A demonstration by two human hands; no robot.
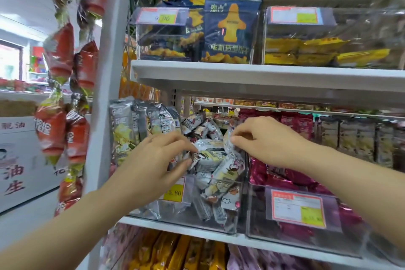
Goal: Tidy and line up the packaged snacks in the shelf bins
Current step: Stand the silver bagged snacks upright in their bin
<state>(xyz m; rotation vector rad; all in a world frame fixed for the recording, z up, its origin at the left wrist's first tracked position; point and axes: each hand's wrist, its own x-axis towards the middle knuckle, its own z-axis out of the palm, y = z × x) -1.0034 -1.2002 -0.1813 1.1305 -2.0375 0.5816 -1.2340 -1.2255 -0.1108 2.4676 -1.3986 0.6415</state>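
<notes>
Up close, a person's two bare hands reach into a clear bin (219,223) that stands at the left end of a white shelf (241,240) in a shop. The bin holds a loose jumble of silver snack packets (221,180), lying at all angles and piled against its front wall, with a row of taller silver bags (135,125) standing upright at the back left. The left hand (157,155) grips one end of a packet lying crosswise (210,158) on top of the pile, thumb below and fingers curled over it. The right hand (269,140) pinches the top edge of an upright packet (229,146) between thumb and forefinger, just beside the first packet. A yellow price tag (174,190) is fixed to the front of the bin, partly hidden by the left wrist. Touching it on the right is a second clear bin (252,210) filled with dark red packets (295,177), bearing its own price label (298,208). On the shelf above stand blue bags (230,33) printed with a yellow aeroplane, beside a bin of yellow packets (317,50). Strips of red packets (59,50) hang at the far left, beyond a white shelf post (109,72).
</notes>
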